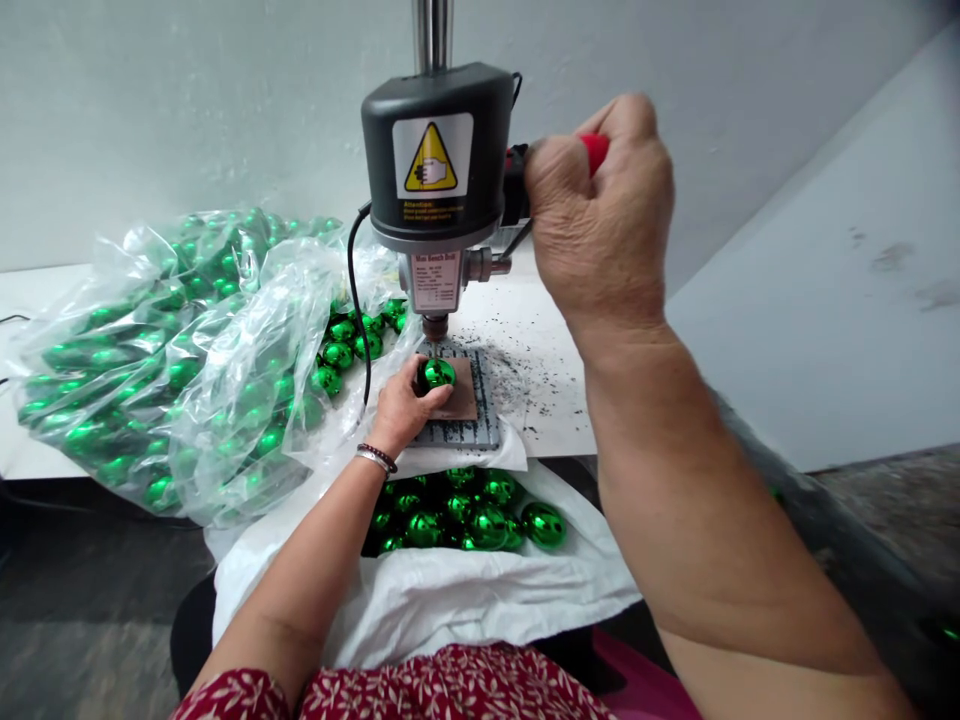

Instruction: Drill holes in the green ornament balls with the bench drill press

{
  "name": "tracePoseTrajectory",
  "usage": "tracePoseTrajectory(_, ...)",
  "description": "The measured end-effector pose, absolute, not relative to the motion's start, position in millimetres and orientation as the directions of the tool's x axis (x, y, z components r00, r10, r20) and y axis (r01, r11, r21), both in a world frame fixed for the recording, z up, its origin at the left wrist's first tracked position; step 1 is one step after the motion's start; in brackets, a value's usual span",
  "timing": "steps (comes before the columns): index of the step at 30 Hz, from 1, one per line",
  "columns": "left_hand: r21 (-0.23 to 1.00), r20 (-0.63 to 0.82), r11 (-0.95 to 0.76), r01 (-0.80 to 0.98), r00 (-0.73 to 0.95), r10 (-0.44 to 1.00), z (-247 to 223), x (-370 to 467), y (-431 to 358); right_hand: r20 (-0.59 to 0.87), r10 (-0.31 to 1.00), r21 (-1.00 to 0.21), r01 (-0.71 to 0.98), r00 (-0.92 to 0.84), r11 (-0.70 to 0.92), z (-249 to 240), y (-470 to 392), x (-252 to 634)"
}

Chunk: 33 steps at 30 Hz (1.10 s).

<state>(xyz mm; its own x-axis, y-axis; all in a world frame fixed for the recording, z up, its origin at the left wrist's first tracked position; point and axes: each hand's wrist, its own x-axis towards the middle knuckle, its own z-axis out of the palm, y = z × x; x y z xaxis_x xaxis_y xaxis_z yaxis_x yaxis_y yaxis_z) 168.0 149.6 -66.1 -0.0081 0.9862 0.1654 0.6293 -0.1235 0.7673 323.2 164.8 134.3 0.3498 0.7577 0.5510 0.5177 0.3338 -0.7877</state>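
Observation:
My left hand point(409, 402) grips a shiny green ball point(439, 374) on a brown pad point(463, 392), which lies on the grey base plate point(486, 425) of a small bench drill point(439, 150). The chuck and thin bit stand right above the ball; whether the bit touches it is hard to tell. Up at the right of the drill head, my right hand point(607, 210) is wrapped round a red-ended lever handle point(595, 152). Beads and a silver bracelet circle my left wrist.
Clear plastic bags point(172, 350) full of green balls cover the table's left side. Loose balls point(487, 525) rest in a white sack point(465, 600) on the lap. Dark shavings point(536, 385) litter the white table point(559, 420). A black cable point(352, 270) hangs left of the drill.

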Motion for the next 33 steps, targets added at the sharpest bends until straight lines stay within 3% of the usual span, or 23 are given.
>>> tracePoseTrajectory(9, 0.74, 0.166, -0.124, 0.661, -0.001, 0.986, -68.4, 167.0, 149.1, 0.613, 0.709, -0.754, 0.527, 0.35, 0.392, 120.6, 160.2, 323.7)
tracePoseTrajectory(16, 0.721, 0.157, -0.112, 0.684, -0.003, 0.988, -72.0, 167.1, 150.7, 0.779, 0.534, -0.607, 0.608, 0.329, 0.511, 80.6, 149.5, 326.9)
tracePoseTrajectory(21, 0.727, 0.171, -0.119, 0.677, -0.01, 0.985, -73.9, 166.4, 150.7, 0.825, 0.446, -0.551, 0.671, 0.347, 0.497, 62.2, 145.6, 325.7)
tracePoseTrajectory(33, 0.734, 0.149, -0.096, 0.672, -0.022, 0.989, -72.9, 168.1, 149.7, 0.804, 0.426, -0.592, 0.625, 0.416, 0.508, 39.4, 139.6, 319.7)
